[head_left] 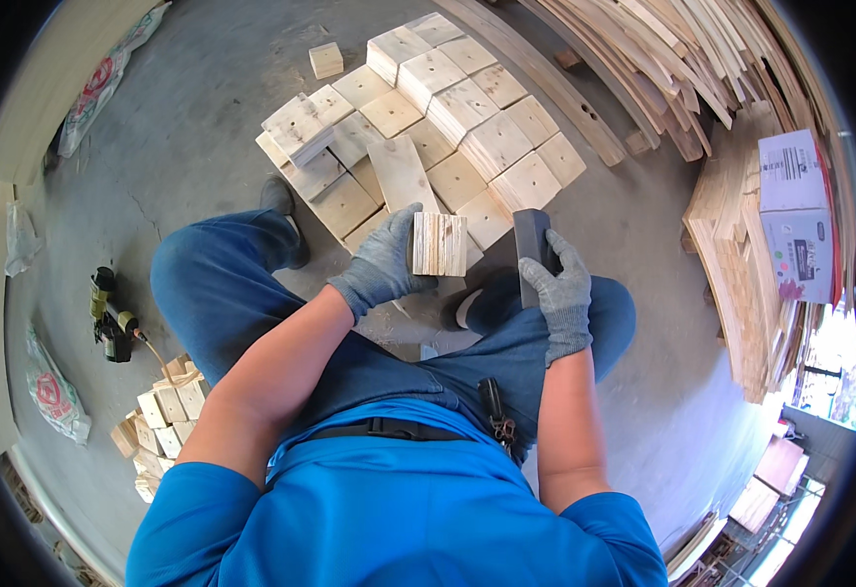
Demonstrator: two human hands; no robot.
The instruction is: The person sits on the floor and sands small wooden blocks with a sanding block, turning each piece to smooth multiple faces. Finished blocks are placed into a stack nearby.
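My left hand, in a grey glove, grips a small wooden block whose layered edge grain faces up. My gloved right hand is closed around a long, flat, dark grey sanding block, held upright a short way right of the wooden block and apart from it. In front of both hands lies a stepped stack of pale wooden blocks, many with a small dark hole in the middle. A longer plank piece rests on the stack's near side.
One loose block lies beyond the stack. Left on the floor are a nail gun with a hose, a heap of blocks and plastic sacks. Long boards and a carton on stacked wood stand at right.
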